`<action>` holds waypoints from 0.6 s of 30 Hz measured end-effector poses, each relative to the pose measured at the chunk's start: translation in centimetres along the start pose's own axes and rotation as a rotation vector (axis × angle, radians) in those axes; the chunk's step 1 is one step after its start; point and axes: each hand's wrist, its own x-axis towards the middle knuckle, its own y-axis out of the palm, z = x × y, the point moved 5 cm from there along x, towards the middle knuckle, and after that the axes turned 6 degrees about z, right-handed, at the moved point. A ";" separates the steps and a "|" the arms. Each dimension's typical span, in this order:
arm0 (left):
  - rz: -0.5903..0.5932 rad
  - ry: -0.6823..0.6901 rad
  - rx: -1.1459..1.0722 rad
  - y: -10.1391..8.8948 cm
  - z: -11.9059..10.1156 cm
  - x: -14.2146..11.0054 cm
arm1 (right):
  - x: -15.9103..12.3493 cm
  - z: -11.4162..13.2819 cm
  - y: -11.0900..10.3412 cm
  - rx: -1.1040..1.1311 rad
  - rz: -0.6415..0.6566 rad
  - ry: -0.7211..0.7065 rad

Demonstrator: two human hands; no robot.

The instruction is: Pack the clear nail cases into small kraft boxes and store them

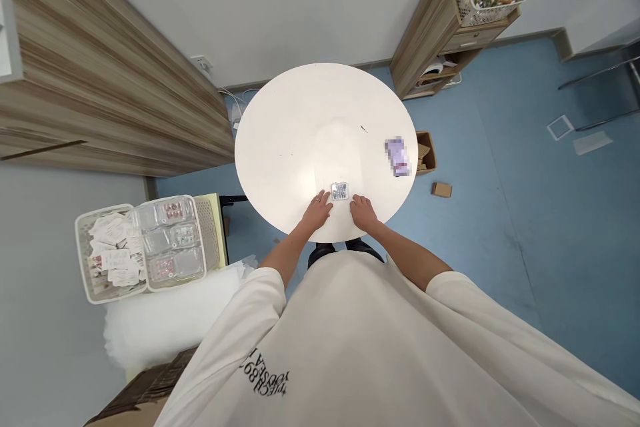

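Observation:
A small clear case (pixel 340 191) lies on the white round table (pixel 320 100) near its front edge. Rows of small silvery-blue pieces show inside it, too small to name. My left hand (pixel 317 211) rests on the table just left of the case, fingers apart and holding nothing. On the other side, my right hand (pixel 363 212) lies on the tabletop with its fingers spread and slightly bent. A narrow gap separates it from the case.
A blurred purple item (pixel 398 156) lies at the table's right. White baskets (pixel 80 260) with papers and clear cases stand at left, beside a white plastic roll (pixel 165 310). A wooden cabinet (pixel 425 27) stands behind right; a small cardboard box (pixel 442 189) is on the floor.

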 end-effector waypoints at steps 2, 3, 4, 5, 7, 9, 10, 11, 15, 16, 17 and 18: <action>-0.013 -0.013 -0.008 -0.1 0.0 0.0 | -0.2 -0.1 -0.3 0.014 0.011 -0.024; -0.020 -0.016 -0.017 -0.2 0.0 0.1 | -0.3 -0.1 -0.4 0.014 0.019 -0.038; -0.028 -0.016 -0.026 -0.3 -0.1 0.1 | -0.5 -0.1 -0.5 0.011 0.029 -0.049; -0.035 -0.014 -0.035 -0.4 -0.1 0.1 | -0.7 -0.2 -0.5 0.008 0.038 -0.053; -0.048 -0.012 -0.051 -1.0 -0.3 0.1 | -0.9 -0.2 -0.4 0.007 0.046 -0.048; -0.057 -0.027 -0.084 -1.7 -0.4 0.2 | -1.0 -0.3 -0.5 0.022 0.038 -0.037; -0.060 -0.045 -0.110 -2.1 -0.4 0.4 | -1.0 -0.3 -0.7 0.036 0.030 -0.031; -0.060 -0.071 -0.139 -2.6 -0.4 0.5 | -0.8 -0.4 -0.9 0.055 0.022 -0.026; -0.048 -0.225 -0.246 -4.0 0.2 1.4 | 0.3 -1.5 -2.7 0.175 -0.010 0.033; -0.046 -0.260 -0.266 -4.3 0.4 1.7 | 0.7 -1.9 -3.2 0.200 -0.025 0.051; -0.050 -0.289 -0.285 -4.6 0.6 1.9 | 1.2 -2.3 -3.8 0.217 -0.041 0.065; -0.066 -0.313 -0.302 -5.0 0.7 2.1 | 1.7 -2.7 -4.3 0.226 -0.048 0.075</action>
